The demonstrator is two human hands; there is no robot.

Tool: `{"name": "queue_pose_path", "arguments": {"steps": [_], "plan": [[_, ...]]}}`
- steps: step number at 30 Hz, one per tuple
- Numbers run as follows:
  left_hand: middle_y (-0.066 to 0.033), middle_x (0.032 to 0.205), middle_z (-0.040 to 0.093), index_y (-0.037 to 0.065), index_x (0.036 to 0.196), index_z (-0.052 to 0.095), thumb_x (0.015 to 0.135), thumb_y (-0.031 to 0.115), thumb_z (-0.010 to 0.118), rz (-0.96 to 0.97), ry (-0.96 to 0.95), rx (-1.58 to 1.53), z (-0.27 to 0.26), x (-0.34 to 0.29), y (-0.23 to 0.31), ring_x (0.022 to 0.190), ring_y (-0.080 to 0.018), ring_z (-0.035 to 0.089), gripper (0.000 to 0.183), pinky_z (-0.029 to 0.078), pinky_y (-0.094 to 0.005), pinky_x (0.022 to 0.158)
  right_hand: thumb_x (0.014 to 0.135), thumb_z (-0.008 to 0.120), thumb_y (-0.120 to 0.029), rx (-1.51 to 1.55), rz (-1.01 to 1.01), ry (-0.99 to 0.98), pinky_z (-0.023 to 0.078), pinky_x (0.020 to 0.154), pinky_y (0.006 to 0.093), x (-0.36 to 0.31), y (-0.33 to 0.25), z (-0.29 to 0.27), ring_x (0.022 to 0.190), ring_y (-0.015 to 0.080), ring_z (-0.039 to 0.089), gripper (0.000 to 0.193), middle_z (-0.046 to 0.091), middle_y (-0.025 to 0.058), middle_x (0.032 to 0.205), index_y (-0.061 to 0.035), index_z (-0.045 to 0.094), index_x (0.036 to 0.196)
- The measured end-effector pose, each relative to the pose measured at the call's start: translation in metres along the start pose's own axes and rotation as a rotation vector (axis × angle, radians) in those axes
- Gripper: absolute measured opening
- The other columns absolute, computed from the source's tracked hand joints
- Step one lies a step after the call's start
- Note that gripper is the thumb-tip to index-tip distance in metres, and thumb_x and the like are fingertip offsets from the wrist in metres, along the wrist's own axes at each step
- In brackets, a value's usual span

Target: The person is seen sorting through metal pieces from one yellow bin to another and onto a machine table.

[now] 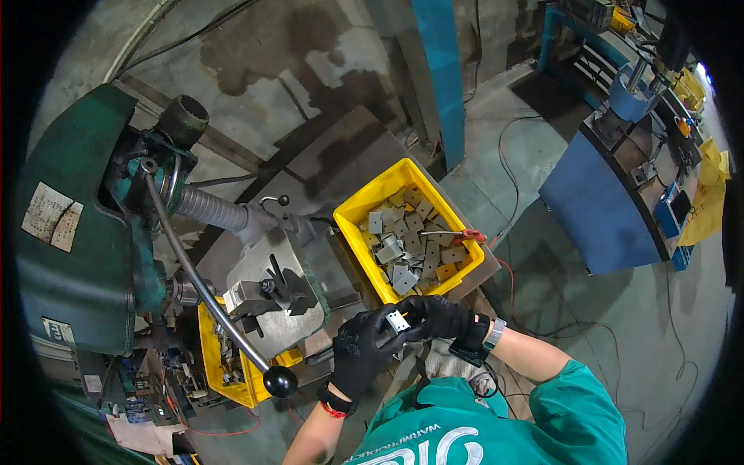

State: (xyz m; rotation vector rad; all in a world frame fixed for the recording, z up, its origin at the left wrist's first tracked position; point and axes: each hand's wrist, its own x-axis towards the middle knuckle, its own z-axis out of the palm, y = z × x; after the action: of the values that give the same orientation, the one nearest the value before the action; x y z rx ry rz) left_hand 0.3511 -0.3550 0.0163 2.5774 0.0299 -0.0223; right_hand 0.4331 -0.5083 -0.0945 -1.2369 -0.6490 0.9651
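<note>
Two gloves meet over the small pale-silver metal plate pierced with round holes [397, 322], and there's the grip: the left hand in a black work glove [359, 356], at eight o'clock of the piece, has its fingers bent about one edge, while the right hand in a matching black glove [438, 318], at three o'clock, pinches the opposite side. Just beyond, at twelve o'clock, sits a deep yellow rectangular plastic bin [376, 192], heaped with flat grey metal plates [415, 225], a red-handled slender tool [467, 235] lying across them! Swing round to nine o'clock: a square grey steel machine table [298, 329] carries a dark metal clamping fixture [277, 288]. Farther out at ten looms the big green drill-press body [77, 263], its long steel lever ending in a black ball knob [280, 381] at eight. A silver-banded wristwatch [494, 334] rides the right wrist.
</note>
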Motion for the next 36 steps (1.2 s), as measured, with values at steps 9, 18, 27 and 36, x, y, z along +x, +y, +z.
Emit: {"name": "queue_pose_path", "arguments": {"steps": [9, 18, 27, 36], "plan": [[-0.0103, 0.091, 0.063, 0.008, 0.11, 0.057, 0.071, 0.021, 0.072, -0.076, 0.022, -0.062, 0.0, -0.004, -0.002, 0.08, -0.0224, 0.062, 0.044, 0.049, -0.0338, 0.072, 0.074, 0.074, -0.019, -0.1, -0.102, 0.042, 0.048, 0.067, 0.0256, 0.004, 0.005, 0.003, 0.072, 0.0088, 0.057, 0.029, 0.063, 0.0001, 0.081, -0.0051, 0.061, 0.097], [-0.0035, 0.094, 0.06, 0.002, 0.113, 0.054, 0.089, 0.019, 0.055, -0.58, -0.255, -1.083, 0.014, 0.003, -0.047, 0.085, -0.0095, 0.056, 0.029, 0.047, -0.0261, 0.078, 0.085, 0.06, -0.031, -0.066, 0.317, -0.111, 0.047, 0.054, 0.0259, 0.011, -0.021, -0.003, 0.06, 0.0088, 0.056, 0.026, 0.06, -0.0016, 0.074, -0.0054, 0.061, 0.091], [-0.0077, 0.105, 0.061, 0.005, 0.115, 0.054, 0.093, 0.035, 0.044, -0.777, -0.46, -1.499, 0.03, -0.001, -0.07, 0.094, -0.0179, 0.059, 0.038, 0.048, -0.0329, 0.085, 0.092, 0.042, -0.042, 0.244, 0.686, -0.207, 0.039, 0.043, 0.0224, 0.025, -0.01, 0.0, 0.043, 0.0083, 0.048, 0.032, 0.056, -0.0036, 0.063, -0.0166, 0.058, 0.105], [-0.0105, 0.11, 0.059, 0.002, 0.12, 0.049, 0.094, 0.033, 0.041, -0.842, -0.489, -1.757, 0.038, 0.006, -0.06, 0.098, -0.0219, 0.058, 0.041, 0.043, -0.0358, 0.095, 0.09, 0.034, -0.054, 0.689, 0.543, -0.352, 0.033, 0.04, 0.0161, 0.023, -0.005, 0.001, 0.045, 0.0051, 0.044, 0.046, 0.052, -0.0043, 0.061, -0.0143, 0.057, 0.084]]}}
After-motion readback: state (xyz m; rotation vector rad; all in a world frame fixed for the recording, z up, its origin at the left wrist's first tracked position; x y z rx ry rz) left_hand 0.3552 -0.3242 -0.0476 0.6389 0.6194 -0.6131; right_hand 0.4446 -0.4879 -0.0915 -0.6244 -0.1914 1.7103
